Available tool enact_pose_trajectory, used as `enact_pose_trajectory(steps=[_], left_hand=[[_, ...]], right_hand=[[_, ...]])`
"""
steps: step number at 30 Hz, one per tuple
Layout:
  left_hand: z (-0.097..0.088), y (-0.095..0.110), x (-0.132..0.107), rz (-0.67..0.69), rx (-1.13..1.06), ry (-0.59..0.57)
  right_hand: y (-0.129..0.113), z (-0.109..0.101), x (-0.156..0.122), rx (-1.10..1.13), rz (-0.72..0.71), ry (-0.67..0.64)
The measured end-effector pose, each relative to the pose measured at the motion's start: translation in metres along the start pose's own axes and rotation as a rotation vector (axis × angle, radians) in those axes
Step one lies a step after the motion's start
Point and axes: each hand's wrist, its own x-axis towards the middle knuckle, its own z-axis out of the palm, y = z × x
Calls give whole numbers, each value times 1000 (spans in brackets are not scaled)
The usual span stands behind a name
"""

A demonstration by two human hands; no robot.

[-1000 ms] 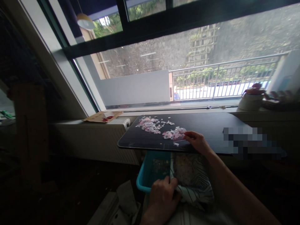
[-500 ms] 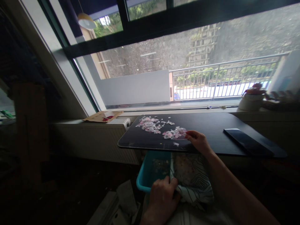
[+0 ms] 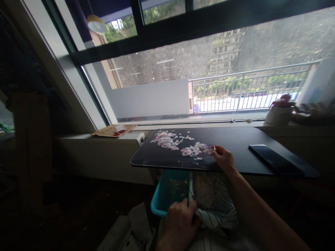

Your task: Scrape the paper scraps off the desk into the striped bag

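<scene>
My right hand is closed at the right end of a thin, see-through pinkish sheet lying low over the dark tabletop. Against the sheet's left side is a pile of small white and pink paper scraps. A larger heap of scraps spreads farther left. Below the table's front edge, my left hand grips the rim of a white cloth bag with dark wavy lines. Pale bits show inside the bag. Beside it stands a turquoise bin with scraps at its bottom.
A dark phone or tablet lies on the table's right side. Red-handled scissors rest on a brown envelope above the radiator. A white pot stands on the sill. White boxes are on the floor.
My right hand has moved slightly right, and more of the clear sheet shows between it and the pile. A few scraps near the front edge have shifted. My left hand keeps its grip.
</scene>
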Motion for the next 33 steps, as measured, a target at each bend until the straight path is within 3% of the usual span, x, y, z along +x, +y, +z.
enact_pose_trajectory(steps=[3, 6, 8, 12, 15, 19, 23, 26, 33], left_hand=[[1, -1, -1, -10, -9, -15], [5, -2, -2, -13, -6, -6], [8, -3, -2, -17, -3, 11], [12, -4, -2, -21, -11, 33], [11, -3, -2, -20, -16, 22], [9, -3, -2, -17, -12, 23], [9, -3, -2, -12, -2, 23], [8, -3, -2, -9, -1, 15], [8, -2, -1, 2, -10, 20]], right_hand=[[6, -14, 0, -208, 31, 33], [18, -40, 1, -365, -77, 43], [28, -65, 2, -498, -142, 134], [50, -115, 6, -797, -58, 304], [59, -131, 8, -865, 23, 237], [44, -108, 10, -778, -81, 137], [17, -60, 8, -628, -133, -260], [2, -37, 7, -645, -163, -320], [-9, -36, 14, -700, -125, -457]])
